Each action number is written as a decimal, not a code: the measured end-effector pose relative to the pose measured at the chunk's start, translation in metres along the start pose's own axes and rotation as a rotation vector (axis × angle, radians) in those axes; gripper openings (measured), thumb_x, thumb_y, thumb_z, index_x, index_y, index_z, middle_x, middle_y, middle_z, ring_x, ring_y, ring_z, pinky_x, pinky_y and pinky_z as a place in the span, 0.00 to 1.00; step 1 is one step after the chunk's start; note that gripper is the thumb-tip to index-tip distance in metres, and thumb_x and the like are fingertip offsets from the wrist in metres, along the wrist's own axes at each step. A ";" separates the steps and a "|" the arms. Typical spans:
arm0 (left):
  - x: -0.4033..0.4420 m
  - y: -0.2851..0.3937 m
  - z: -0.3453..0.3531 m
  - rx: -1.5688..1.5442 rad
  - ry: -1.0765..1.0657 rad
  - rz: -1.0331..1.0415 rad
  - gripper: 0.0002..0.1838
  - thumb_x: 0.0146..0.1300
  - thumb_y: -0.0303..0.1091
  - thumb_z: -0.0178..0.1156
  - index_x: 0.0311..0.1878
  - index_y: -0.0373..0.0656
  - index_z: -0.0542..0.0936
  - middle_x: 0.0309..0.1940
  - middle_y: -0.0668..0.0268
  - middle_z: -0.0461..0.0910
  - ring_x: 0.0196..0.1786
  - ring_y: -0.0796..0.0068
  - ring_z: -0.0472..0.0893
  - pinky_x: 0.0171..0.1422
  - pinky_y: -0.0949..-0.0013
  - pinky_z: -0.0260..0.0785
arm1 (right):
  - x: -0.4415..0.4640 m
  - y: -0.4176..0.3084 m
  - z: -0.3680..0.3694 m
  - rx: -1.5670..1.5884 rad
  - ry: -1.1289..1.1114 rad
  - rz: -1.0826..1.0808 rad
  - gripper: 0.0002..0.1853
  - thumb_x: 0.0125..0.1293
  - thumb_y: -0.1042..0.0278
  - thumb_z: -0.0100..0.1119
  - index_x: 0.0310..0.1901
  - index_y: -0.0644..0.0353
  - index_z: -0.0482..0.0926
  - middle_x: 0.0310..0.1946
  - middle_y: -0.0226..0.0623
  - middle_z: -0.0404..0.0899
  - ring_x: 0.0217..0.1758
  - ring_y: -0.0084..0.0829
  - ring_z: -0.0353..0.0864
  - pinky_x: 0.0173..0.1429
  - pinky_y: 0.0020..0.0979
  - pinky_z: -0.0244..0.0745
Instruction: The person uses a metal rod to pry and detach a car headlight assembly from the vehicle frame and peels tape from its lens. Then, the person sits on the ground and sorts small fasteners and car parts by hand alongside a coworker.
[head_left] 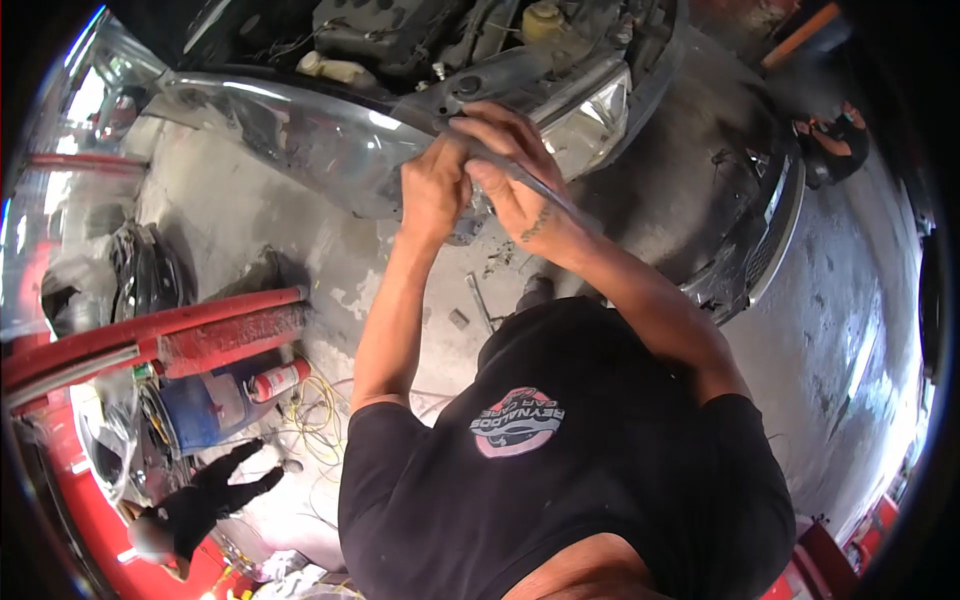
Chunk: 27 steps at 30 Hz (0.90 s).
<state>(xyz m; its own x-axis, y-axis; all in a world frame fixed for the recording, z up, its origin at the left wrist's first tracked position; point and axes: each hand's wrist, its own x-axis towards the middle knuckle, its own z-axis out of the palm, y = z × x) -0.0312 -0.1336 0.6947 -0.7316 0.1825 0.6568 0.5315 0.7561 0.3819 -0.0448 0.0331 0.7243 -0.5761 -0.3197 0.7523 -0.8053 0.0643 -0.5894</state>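
Observation:
Both my hands are raised in front of the car's grey front fender point(320, 135), close to its edge by the headlight point(590, 125). A thin, flat grey strip point(545, 190) slants between them, partly blurred, and I cannot make out its exact kind. My left hand point(432, 185) is closed, its fingers bunched around the strip's upper end. The fingers of my right hand point(515, 165) curl over the strip, with the thumb beneath. The strip's far end and the fender behind the hands are partly hidden.
An engine bay point(420, 40) lies exposed at the top. A detached dark bumper point(750, 230) is on the floor at right. Red posts point(230, 315), a blue drum point(210, 405), a fire extinguisher point(280, 380) and yellow cable point(315, 420) are at left. Two other people are farther off.

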 end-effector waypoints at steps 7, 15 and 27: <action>-0.005 -0.001 0.014 0.072 0.291 -0.224 0.09 0.63 0.32 0.68 0.43 0.40 0.82 0.36 0.57 0.84 0.32 0.53 0.84 0.35 0.60 0.76 | 0.000 -0.005 0.002 -0.166 -0.036 -0.039 0.19 0.72 0.68 0.64 0.63 0.61 0.79 0.66 0.48 0.74 0.69 0.52 0.73 0.71 0.49 0.72; 0.000 -0.007 -0.003 -0.063 -0.046 -0.157 0.14 0.62 0.28 0.65 0.52 0.40 0.84 0.37 0.54 0.86 0.36 0.50 0.87 0.40 0.57 0.80 | 0.003 -0.011 0.001 -0.069 -0.033 0.164 0.25 0.72 0.63 0.63 0.69 0.56 0.74 0.66 0.52 0.73 0.66 0.56 0.73 0.70 0.53 0.71; 0.022 -0.015 0.013 -0.031 0.195 0.050 0.13 0.63 0.34 0.70 0.46 0.38 0.81 0.34 0.53 0.83 0.35 0.44 0.83 0.40 0.51 0.75 | 0.011 0.004 0.002 -0.170 -0.023 -0.022 0.22 0.71 0.68 0.62 0.65 0.54 0.75 0.60 0.44 0.76 0.62 0.48 0.76 0.67 0.47 0.73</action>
<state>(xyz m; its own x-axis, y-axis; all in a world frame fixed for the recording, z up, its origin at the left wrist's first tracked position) -0.0608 -0.1329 0.6951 -0.6093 0.0918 0.7876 0.5800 0.7289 0.3637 -0.0541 0.0278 0.7292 -0.5565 -0.3442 0.7562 -0.8307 0.2153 -0.5133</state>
